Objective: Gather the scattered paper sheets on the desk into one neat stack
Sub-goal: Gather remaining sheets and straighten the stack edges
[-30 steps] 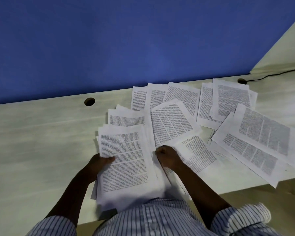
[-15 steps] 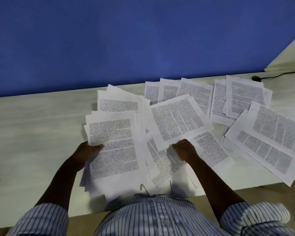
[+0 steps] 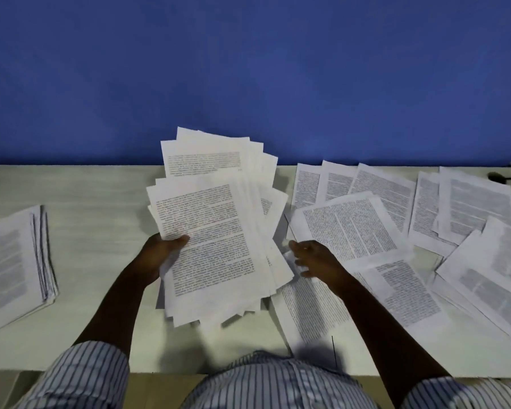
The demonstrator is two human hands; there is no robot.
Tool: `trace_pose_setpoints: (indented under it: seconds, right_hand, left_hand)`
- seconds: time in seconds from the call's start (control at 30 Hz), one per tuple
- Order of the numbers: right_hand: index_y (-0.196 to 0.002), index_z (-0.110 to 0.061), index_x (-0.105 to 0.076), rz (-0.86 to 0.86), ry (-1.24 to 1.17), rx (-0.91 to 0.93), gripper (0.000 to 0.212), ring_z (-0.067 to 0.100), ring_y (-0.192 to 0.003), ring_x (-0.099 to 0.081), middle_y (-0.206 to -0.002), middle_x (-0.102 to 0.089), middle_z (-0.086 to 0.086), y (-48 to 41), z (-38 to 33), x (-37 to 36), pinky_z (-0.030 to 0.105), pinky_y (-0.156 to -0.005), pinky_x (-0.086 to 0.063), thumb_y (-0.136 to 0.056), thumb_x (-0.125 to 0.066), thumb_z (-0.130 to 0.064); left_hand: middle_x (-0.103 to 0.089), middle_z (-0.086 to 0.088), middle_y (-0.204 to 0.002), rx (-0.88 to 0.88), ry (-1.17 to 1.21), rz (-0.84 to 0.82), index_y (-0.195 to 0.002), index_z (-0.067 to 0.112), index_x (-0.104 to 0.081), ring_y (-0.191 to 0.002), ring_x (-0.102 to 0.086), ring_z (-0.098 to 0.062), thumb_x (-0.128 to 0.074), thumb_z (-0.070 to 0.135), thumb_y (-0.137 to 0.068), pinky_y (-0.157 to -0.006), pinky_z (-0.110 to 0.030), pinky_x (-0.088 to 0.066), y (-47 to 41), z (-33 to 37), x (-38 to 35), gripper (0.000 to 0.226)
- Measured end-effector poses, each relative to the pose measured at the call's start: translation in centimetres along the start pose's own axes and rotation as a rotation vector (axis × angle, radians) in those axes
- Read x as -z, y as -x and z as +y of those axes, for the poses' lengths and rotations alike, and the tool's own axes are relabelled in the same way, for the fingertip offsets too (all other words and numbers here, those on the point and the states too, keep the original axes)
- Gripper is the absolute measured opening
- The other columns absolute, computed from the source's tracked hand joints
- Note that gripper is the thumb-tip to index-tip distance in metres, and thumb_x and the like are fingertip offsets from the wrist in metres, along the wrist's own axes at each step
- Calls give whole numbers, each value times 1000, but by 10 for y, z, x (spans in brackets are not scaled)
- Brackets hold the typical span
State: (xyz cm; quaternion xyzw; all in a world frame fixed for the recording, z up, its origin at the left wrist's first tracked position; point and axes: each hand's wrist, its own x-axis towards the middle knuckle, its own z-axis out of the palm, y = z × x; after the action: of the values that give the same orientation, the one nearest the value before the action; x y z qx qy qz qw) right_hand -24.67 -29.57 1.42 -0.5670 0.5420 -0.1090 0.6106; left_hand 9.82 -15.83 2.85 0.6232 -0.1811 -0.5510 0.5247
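Item, fanned bundle of sheets (image 3: 216,231): gripped at its left edge by your left hand (image 3: 160,255), thumb on the top page, held tilted up off the desk (image 3: 101,202). Item, your right hand (image 3: 314,259): fingers bent, low over the scattered sheets (image 3: 351,231) just right of the bundle; whether it pinched one could not be told. Scattered sheets: overlapping across the desk's right half. Item, separate stack (image 3: 12,261): lay flat at the desk's left edge, well apart
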Motion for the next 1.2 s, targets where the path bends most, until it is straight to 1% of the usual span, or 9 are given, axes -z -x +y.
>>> trace_pose_setpoints:
  seconds: [0.1,0.23,0.4,0.57,0.7,0.8,0.9,1.07,1.2]
  right_hand:
    - [-125,-20,-60,-46,-89,48,63,16,-101,-68,-113,-71,-2,0,-39,-20,33,-85,-56,-80,-71,-62]
    - [-131,-21,-63,-122,-243,166,47,13,-112,-67,-122,-71,-8,2,-75,-32,31,-99,-51,-88,-74,-35]
    - [-119,-23,-64,-117,-190,191,34,1,-93,-70,-105,-72,-14,6,-85,-35,21,-83,-56,-87,-74,-15]
    - [-121,-22,-68,-79,-213,197,34,11,-99,-72,-112,-75,-7,18,-85,-22,25,-83,-56,-88,-75,-24]
    - [-113,-25,-70,-42,-187,243,33,9,-90,-73,-106,-76,-8,27,-91,-23,21,-72,-56,-82,-80,-28]
    - [-117,-23,-69,11,-188,320,42,13,-102,-71,-112,-75,-4,25,-102,-25,30,-90,-55,-78,-84,-22]
    - [-108,-28,-69,37,-210,356,33,17,-106,-70,-108,-75,-8,26,-113,-26,36,-94,-54,-80,-82,-14]
    - [-98,-29,-71,148,-196,399,20,14,-96,-72,-99,-76,-10,41,-121,-10,32,-85,-57,-81,-81,-31]
    - [-112,-24,-67,280,-394,340,45,22,-104,-68,-114,-72,1,52,-105,2,44,-91,-58,-73,-83,-42]
  left_hand:
    - [-64,-15,-132,-54,84,-96,-134,-3,-55,-118,-64,-30,-53,-4,-93,-96,-35,-55,4,18,-6,41]
    - [-69,-3,-127,-56,-30,-211,-129,13,-62,-116,-66,-20,-62,8,-89,-98,-31,-51,19,31,-30,40]
    - [-69,-8,-124,-31,-107,-179,-130,7,-62,-101,-72,-16,-64,-1,-92,-82,-24,-58,21,25,-52,39]
    - [-71,2,-121,-216,-9,-45,-128,18,-64,-110,-68,-18,-68,9,-91,-94,-31,-53,19,39,-54,38]
    - [-73,-1,-117,-279,113,1,-124,18,-66,-106,-70,-21,-69,11,-89,-90,-36,-55,19,60,-64,35]
    - [-74,8,-110,-309,22,24,-124,20,-65,-102,-71,-14,-72,17,-89,-83,-27,-56,22,68,-76,35]
    - [-69,5,-117,-314,-78,103,-124,21,-62,-101,-68,-16,-71,21,-91,-82,-30,-55,26,69,-85,35]
    - [-69,-1,-122,-419,79,227,-125,18,-64,-104,-67,-18,-71,18,-91,-87,-34,-54,41,85,-103,35]
    - [-73,1,-114,-524,268,226,-107,25,-69,-102,-70,-20,-72,11,-89,-87,-38,-57,67,117,-112,24]
